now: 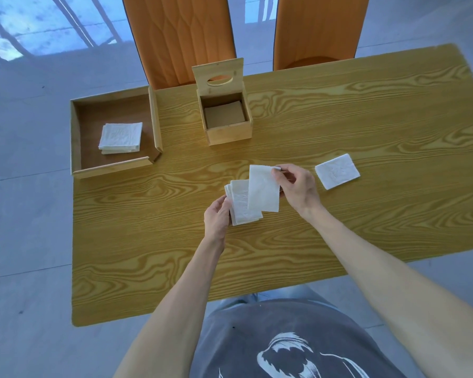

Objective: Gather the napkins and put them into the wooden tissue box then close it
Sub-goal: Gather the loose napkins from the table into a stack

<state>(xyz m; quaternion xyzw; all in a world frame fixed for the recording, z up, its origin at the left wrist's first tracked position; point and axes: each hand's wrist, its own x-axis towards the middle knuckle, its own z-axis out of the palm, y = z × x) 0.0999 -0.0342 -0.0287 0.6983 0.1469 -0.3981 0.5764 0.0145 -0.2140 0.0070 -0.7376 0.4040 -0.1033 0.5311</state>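
Note:
My left hand [217,215] grips a small stack of white napkins [241,205] above the middle of the table. My right hand [298,186] pinches one more napkin [264,188] by its top corner and holds it over that stack. Another napkin [337,171] lies flat on the table to the right of my right hand. The wooden tissue box [228,132] stands at the back centre with nothing in it, its lid [218,77] with an oval slot tilted upright behind it. A further pile of napkins [121,138] rests inside the wooden tray [78,148] at the left.
The table [339,110] has a yellow wood-grain top. Two orange chairs [180,36] stand against its far edge. The tray overhangs the table's left edge. Grey floor surrounds the table.

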